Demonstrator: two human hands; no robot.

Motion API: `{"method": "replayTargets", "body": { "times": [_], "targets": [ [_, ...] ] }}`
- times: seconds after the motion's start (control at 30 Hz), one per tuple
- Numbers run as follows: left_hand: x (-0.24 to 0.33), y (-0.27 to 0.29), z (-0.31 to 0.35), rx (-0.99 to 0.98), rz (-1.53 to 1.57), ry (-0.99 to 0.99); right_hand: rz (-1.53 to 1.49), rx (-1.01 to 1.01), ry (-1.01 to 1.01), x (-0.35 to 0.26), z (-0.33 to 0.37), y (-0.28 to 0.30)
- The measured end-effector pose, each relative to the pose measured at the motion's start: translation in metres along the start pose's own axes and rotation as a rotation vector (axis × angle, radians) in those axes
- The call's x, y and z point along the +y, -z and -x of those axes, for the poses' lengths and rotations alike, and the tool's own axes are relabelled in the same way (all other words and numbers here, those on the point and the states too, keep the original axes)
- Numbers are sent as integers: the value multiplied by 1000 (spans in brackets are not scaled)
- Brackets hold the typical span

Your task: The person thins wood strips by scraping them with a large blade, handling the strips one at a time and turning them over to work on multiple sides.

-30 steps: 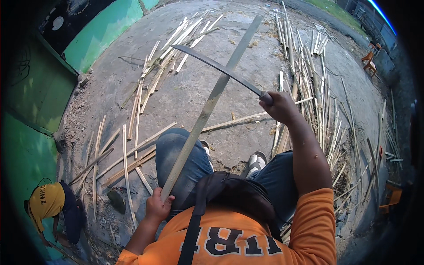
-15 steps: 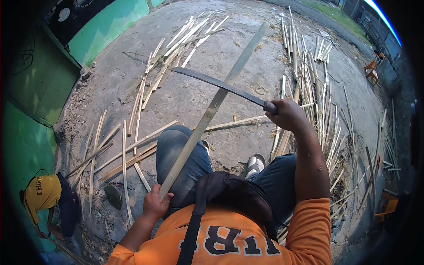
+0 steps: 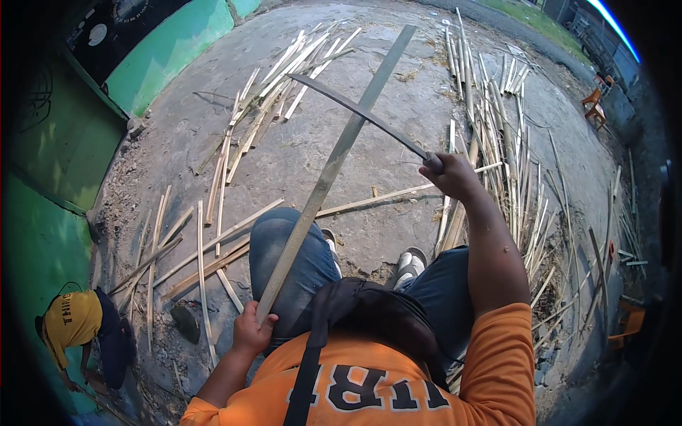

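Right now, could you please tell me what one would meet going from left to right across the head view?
The co-worker in a yellow top, the dark lump on the ground, the left hand, the machete blade, the right hand, the orange chair near the far right edge.

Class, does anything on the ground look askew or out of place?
Yes: one long pale strip lies askew, right of the held slat, running crosswise to the mostly lengthwise pile at right.
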State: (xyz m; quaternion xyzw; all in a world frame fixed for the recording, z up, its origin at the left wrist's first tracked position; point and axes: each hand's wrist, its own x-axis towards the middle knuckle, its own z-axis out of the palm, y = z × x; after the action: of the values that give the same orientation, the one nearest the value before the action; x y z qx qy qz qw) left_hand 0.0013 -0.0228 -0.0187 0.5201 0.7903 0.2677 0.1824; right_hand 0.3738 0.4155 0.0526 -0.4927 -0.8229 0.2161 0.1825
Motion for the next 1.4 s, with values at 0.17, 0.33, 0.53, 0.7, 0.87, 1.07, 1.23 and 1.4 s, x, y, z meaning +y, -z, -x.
{"method": "replayTargets", "body": {
  "times": [0.17,0.33,0.53,0.7,0.87,1.07,1.23,1.4],
  "targets": [
    [4,3,0,-31,54,24,9,102,108,-26,6,6],
    [3,5,1,-61,67,47,97,-42,371,-62,18,-11],
    [0,4,-1,-36,88,29,-202,-342,364,-76,22,-15],
    [3,11,-5,-86,84,37,-120,15,507,-62,15,-5],
    [-2,7,-2,-69,106,21,24,94,687,-80,28,-8],
    [-2,4,-1,-64,144,33,123,-53,608,-83,34,-15],
    [-3,5,-2,-78,162,40,171,-15,648,-85,34,-11],
    [4,8,-4,-62,157,20,154,76,704,-68,21,-13]
  ]
}}
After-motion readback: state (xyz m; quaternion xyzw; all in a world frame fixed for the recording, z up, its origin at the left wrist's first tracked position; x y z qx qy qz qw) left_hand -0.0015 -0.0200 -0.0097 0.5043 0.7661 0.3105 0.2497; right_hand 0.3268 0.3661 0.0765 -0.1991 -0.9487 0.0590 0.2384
